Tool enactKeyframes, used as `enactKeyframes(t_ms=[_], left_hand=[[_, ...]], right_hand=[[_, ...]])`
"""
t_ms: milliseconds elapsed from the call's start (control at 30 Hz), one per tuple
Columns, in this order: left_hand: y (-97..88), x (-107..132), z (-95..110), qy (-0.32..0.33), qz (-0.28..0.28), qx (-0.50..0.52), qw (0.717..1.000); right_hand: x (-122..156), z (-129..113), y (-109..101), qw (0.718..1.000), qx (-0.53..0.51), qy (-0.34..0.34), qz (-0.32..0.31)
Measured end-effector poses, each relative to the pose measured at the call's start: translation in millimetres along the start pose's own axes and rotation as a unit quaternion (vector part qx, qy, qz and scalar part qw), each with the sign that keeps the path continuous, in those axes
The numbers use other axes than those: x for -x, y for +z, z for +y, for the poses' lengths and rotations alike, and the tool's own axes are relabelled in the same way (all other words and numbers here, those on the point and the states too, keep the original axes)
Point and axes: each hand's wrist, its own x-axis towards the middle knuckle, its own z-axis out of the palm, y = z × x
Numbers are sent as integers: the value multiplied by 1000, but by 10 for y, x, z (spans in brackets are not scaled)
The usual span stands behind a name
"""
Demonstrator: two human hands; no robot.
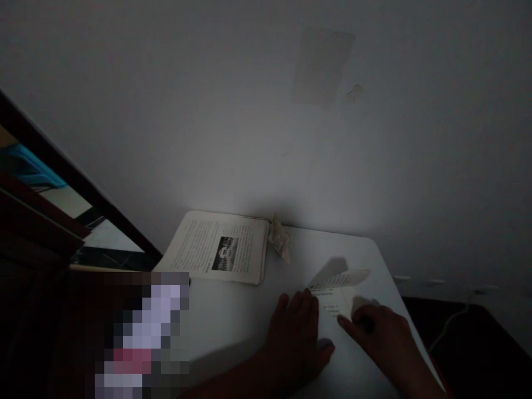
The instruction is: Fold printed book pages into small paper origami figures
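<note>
- From the head camera, a bright blue thing (35,163), plastic by its look and shaped somewhat like a basket, shows at the far left; what lies in it is too dark to tell.
- A dark straight bar (83,177) slants down in front of the pale wall (208,111) toward the desk (233,316).
- The desk is smooth and white with rounded far corners, its far edge close along the wall.
- On its far left part lies a book (199,244) of soft, slightly worn pages, printed with columns of text and a dark picture (225,253).
- Just right of the book sits a small folded paper piece (278,238), creased and pointed at its ends.
- Near the right side of the desk is a folded sheet of printed paper (330,299), thin and off-white, one flap raised on the far side and casting a shadow.
- The left hand (293,335) rests palm down, fingers laid out nearly flat, fingertips at the paper's left end.
- The right hand (380,330) is curled, its forefinger reaching the paper's near edge; whether it pinches the sheet cannot be told.
- On the wall are a greyish four-sided patch (322,66) and a small rough mark (354,92).
- At the right, a thin pale cable (449,327) hangs in a loose curve.
</note>
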Motion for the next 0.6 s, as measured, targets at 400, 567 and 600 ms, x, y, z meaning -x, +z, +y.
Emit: enactKeyframes(t_ms=[400, 567, 600], left_hand=[[-10, -26, -5, 0, -11, 4, 1000], [-51, -38, -9, -1, -29, 6, 1000], [-55, -38, -10, -2, -32, 7, 999]], right_hand=[[159, 196, -186, 992, -70, 77, -67], [7, 347, -281, 976, -149, 71, -144], [-34, 360, -314, 977, -158, 71, -124]])
